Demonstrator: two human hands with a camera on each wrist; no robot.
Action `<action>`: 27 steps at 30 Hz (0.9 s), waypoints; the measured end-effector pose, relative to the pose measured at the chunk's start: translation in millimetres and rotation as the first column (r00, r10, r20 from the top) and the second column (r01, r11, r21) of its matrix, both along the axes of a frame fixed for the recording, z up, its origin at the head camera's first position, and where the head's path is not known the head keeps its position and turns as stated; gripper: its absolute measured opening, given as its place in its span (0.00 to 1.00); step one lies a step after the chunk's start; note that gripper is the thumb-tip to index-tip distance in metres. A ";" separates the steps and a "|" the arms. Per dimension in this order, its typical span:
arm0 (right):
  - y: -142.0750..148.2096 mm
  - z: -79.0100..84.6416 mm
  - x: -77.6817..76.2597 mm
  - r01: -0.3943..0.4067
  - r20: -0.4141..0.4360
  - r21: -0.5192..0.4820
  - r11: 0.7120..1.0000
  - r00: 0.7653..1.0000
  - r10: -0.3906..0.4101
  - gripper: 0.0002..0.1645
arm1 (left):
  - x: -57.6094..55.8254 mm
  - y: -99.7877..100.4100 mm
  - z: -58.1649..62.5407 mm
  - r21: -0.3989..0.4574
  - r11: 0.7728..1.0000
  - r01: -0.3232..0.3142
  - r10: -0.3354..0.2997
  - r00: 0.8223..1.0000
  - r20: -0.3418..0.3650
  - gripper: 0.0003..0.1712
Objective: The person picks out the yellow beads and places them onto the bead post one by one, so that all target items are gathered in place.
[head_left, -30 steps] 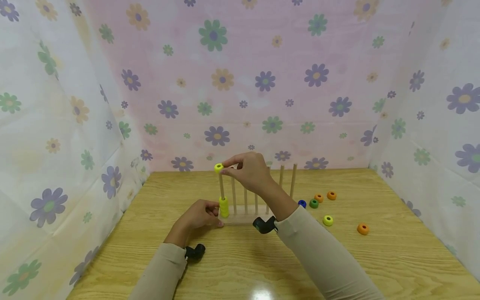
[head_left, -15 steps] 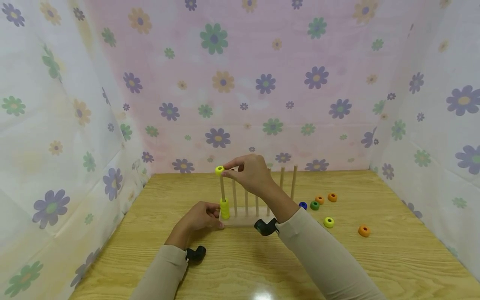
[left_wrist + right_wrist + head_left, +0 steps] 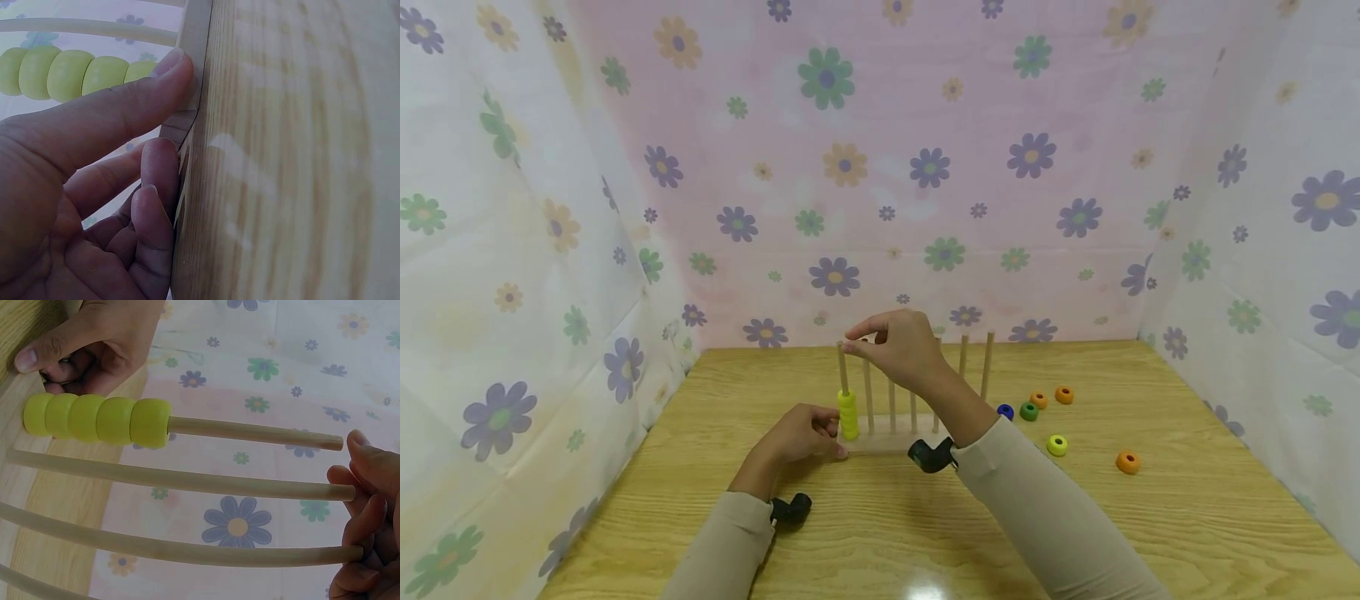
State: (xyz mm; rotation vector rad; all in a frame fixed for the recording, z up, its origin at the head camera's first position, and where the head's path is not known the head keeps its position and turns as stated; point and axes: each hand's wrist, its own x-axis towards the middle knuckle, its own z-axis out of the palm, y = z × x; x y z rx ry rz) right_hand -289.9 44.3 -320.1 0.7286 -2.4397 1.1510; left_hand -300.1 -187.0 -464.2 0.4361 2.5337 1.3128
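Note:
A stack of several yellow beads (image 3: pixel 847 415) sits low on the leftmost peg (image 3: pixel 256 432) of a wooden peg stand (image 3: pixel 887 442). At the top of that peg is my right hand (image 3: pixel 901 348), thumb and forefinger beside the bare tip, with no bead between them. In the right wrist view its other fingers lie close to the tips of the neighbouring pegs. My left hand (image 3: pixel 796 432) grips the left end of the stand's base, thumb along the front edge and fingers bent against the end, as the left wrist view shows.
Loose beads lie on the wooden table (image 3: pixel 985 533) to the right: blue (image 3: pixel 1005 412), green (image 3: pixel 1029 412), yellow (image 3: pixel 1057 445), and orange ones, one of them nearest the right side (image 3: pixel 1127 462). Flowered cloth (image 3: pixel 880 167) hangs behind and along both sides.
The yellow bead held at the peg's top has left my right fingers and dropped onto the stack, which stands taller. Both hands have stayed nearly in place.

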 end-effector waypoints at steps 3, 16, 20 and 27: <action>0.8 -1.2 -0.9 -0.007 -0.010 0.004 1.000 1.000 0.007 0.11 | -0.2 0.4 -1.4 -0.003 1.000 -0.003 0.003 1.000 -0.001 0.31; 17.7 2.1 0.1 -0.125 -0.267 -0.037 0.991 0.957 0.111 0.08 | -3.9 1.2 -2.9 -0.016 0.999 -0.046 0.046 0.999 0.004 0.36; 27.6 3.0 3.9 -0.144 -0.328 -0.026 0.989 0.936 0.127 0.07 | -2.4 1.8 -3.3 -0.028 0.998 -0.053 0.053 0.999 0.006 0.36; 46.4 2.5 10.1 -0.136 -0.350 0.003 0.991 0.928 0.128 0.07 | -0.9 2.2 -3.4 -0.018 0.999 -0.047 0.047 0.999 0.004 0.35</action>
